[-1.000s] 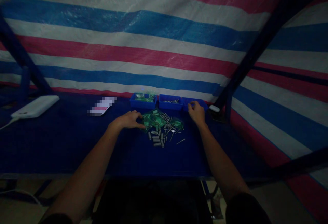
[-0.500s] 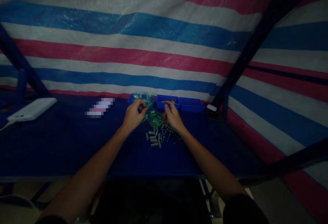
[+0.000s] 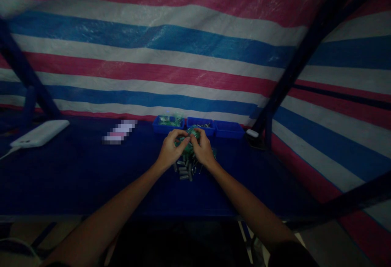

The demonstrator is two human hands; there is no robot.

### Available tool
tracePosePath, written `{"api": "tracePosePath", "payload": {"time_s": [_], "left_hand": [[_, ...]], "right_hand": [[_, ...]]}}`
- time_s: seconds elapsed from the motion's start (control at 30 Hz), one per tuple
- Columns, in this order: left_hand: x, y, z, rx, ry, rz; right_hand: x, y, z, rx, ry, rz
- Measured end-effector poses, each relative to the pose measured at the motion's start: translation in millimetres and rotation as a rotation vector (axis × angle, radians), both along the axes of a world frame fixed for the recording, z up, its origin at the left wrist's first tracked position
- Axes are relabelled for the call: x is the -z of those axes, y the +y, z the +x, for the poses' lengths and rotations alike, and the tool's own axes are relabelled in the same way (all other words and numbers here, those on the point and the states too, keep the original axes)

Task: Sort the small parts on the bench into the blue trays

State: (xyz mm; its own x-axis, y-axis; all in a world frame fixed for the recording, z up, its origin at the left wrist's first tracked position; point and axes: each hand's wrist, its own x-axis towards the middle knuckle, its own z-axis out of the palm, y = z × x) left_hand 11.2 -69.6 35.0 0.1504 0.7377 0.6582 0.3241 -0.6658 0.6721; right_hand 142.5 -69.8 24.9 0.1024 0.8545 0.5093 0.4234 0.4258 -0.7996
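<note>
My left hand [image 3: 170,151] and my right hand [image 3: 202,149] meet over a heap of small green circuit boards [image 3: 189,148] on the dark blue table [image 3: 76,173]. Both hands are closed in a pinch around a green board [image 3: 189,136] held between them above the heap. Under my wrists lie several small grey cylinders [image 3: 183,171] and thin metal pins. Three blue trays stand behind the heap: the left tray [image 3: 166,124] holds green boards, the middle tray [image 3: 201,123] holds metal parts, the right tray [image 3: 229,129] looks dark inside.
A white power bank [image 3: 39,133] with a cable lies at the far left. A blurred pink and white packet [image 3: 119,131] lies left of the trays. A small white item [image 3: 252,133] sits by a dark frame post [image 3: 269,124]. A striped tarp hangs behind.
My right hand came from the right tray to the middle. My left hand rose from the heap's left edge. Both now pinch a green board together.
</note>
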Motion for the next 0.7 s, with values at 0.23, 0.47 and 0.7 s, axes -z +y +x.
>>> {"api": "tracePosePath", "payload": {"time_s": [0.23, 0.47, 0.7], "left_hand": [[8.2, -18, 14, 0.052, 0.046, 0.137], [0.3, -22, 11, 0.086, 0.112, 0.214], [-15.4, -12, 3, 0.107, -0.123, -0.198]], "right_hand": [[4.6, -2, -4, 0.024, 0.224, -0.035], [6.1, -6, -1, -0.054, 0.229, -0.045], [-6.0, -4, 13, 0.092, 0.006, 0.175]]}}
